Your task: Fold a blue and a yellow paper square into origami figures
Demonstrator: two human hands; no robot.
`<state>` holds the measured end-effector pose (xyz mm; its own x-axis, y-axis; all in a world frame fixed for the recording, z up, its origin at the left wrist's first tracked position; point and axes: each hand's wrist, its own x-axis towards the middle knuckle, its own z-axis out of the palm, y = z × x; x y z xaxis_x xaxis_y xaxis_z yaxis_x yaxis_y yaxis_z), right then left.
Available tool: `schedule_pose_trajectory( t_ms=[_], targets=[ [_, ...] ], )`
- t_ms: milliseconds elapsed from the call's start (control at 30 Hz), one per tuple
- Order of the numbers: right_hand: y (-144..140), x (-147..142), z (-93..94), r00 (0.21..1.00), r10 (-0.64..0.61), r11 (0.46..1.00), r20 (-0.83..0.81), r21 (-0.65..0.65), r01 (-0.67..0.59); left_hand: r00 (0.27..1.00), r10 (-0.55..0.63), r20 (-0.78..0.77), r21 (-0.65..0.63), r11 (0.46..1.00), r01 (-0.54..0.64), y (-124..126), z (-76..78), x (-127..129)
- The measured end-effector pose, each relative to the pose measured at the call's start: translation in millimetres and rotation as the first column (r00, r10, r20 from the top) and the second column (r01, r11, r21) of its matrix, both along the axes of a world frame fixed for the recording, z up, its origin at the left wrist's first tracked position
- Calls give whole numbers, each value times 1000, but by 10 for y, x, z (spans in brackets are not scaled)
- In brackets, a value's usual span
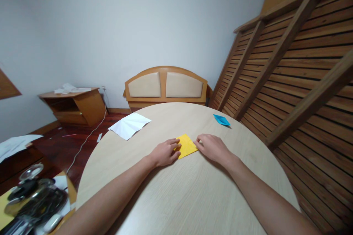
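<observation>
A folded sheet of yellow paper (186, 145) lies flat on the round table, between my two hands. My left hand (165, 152) rests on its left edge, with fingers spread and pressing down on the paper. At the right corner is my right hand (211, 147), its fingers curled in and its thumb and fingertips closed on that corner. A blue folded paper boat (221, 119) sits farther back on the right. To the back left lies a creased white sheet (130, 125), partly raised along its folds.
The round pale wooden table (176, 202) fills the foreground. A slatted wooden frame (298, 62) leans close along the right. At the lower left, a cluttered surface holds dark and clear objects (38, 198). Behind are a padded headboard (166, 100) and a low cabinet (88, 108).
</observation>
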<state>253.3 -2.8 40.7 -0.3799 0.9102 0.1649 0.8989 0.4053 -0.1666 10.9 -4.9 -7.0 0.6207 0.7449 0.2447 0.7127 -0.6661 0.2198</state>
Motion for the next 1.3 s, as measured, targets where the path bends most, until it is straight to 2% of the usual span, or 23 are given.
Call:
schedule_pose_trajectory(
  t_ms=[100,167,233,333,433,733,967,1033,1200,1300],
  targets=[
    [70,-69,-180,973,174,985,-150,47,-168,992,-126,17,-4,992,126,-28,38,18],
    [94,-94,-295,930,322,943,-175,-27,-332,980,-198,31,-4,980,199,-42,63,29],
    [107,-97,-379,912,369,906,-178,-152,-396,972,-230,38,-5,973,231,-44,74,32],
    [130,-55,-437,934,326,897,-148,-264,-354,975,-220,23,-20,975,221,-34,63,22],
    [162,25,-443,954,276,913,-115,-277,-298,982,-188,3,-34,982,188,-30,47,10],
    [218,132,-448,970,225,952,-89,-194,-238,996,-88,-2,-83,993,88,-33,47,12],
    [215,66,-463,952,291,951,-92,-85,-299,1000,-15,-9,-69,997,15,-4,13,-13],
    [204,45,-456,945,313,944,-91,-78,-320,1000,-25,4,-63,998,25,-5,19,-29],
    [206,58,-438,938,338,937,-74,-68,-343,986,-156,57,-77,984,160,-39,87,-81],
    [220,81,-434,934,348,935,-80,-39,-352,981,-179,79,-76,980,185,-58,119,-88]
  ],
)
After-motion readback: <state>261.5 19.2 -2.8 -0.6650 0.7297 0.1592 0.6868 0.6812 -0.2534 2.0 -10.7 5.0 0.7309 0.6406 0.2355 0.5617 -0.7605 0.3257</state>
